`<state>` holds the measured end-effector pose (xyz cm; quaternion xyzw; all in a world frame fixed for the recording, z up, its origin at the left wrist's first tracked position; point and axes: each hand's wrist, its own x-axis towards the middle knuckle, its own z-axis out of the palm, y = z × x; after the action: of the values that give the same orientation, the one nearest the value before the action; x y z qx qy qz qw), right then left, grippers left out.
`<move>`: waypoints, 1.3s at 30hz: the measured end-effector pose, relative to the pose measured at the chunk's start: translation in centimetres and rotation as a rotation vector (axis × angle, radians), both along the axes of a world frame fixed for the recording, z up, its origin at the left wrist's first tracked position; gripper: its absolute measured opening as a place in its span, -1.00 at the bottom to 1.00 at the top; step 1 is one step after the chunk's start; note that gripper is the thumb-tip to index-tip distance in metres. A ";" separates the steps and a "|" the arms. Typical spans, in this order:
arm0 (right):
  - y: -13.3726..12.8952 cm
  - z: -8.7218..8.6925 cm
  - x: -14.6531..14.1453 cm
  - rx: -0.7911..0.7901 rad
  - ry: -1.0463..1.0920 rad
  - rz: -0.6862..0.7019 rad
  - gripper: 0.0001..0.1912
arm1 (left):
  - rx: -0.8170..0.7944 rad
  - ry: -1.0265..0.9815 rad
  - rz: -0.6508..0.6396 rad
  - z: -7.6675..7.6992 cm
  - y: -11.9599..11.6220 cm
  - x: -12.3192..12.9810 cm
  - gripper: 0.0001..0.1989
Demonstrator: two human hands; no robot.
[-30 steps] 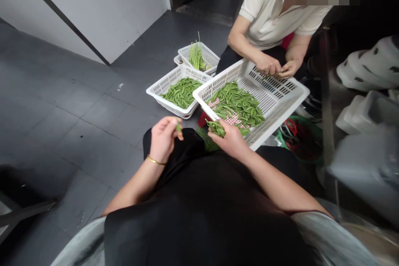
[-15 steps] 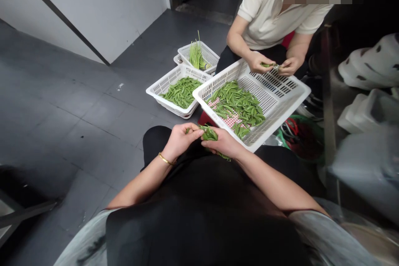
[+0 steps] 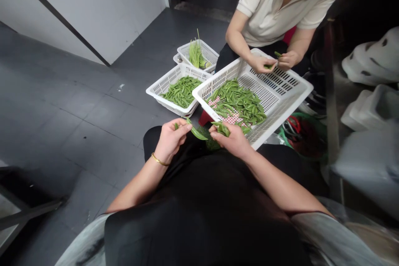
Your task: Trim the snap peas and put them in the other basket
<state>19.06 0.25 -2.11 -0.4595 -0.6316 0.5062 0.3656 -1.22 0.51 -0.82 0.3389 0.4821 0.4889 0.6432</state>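
Note:
Between the thumb and finger of my left hand (image 3: 173, 139) is one end of a green pea pod (image 3: 197, 132), which slants down to the right. Another bit of green shows among that hand's fingers. My right hand (image 3: 232, 138), a little apart from it, is closed around several pea pods (image 3: 222, 128). Just beyond, a large white slotted basket (image 3: 283, 121) holds a loose heap of pea pods (image 3: 238, 102) on its floor. Some green bits (image 3: 213, 144) lie low in the shadow between my hands.
A smaller white basket (image 3: 152, 90) full of pods stands to the left, with a basket of long green stalks (image 3: 195, 55) behind it. Across the large basket, a co-worker's hands (image 3: 274, 64) hold pods. White plastic containers (image 3: 363, 108) stand at right.
My hands have moved apart, the left one drawing leftward with a single pod now in plain sight. The co-worker's hands have shifted slightly over the basket.

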 end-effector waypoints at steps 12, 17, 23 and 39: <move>-1.0 1.5 -0.3 0.750 -0.339 0.100 -0.96 | -0.090 -0.221 -0.008 -0.9 -0.3 0.6 -0.72; -1.3 2.2 -0.8 0.564 -0.206 0.283 -0.95 | -0.153 -0.178 -0.202 -0.6 -0.9 1.2 -0.71; -0.8 2.3 -0.1 -0.065 0.159 0.271 -0.82 | -0.228 -0.228 -0.498 -0.5 -1.1 0.8 -0.80; -0.4 2.1 -0.6 0.755 -0.653 0.377 -0.90 | -0.119 0.006 -0.660 -0.1 -0.8 -0.5 -0.80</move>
<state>18.44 -0.18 -0.03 -0.3082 -0.9223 0.1312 0.1927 -1.74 -0.28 -0.90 0.4403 0.3757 0.2242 0.7841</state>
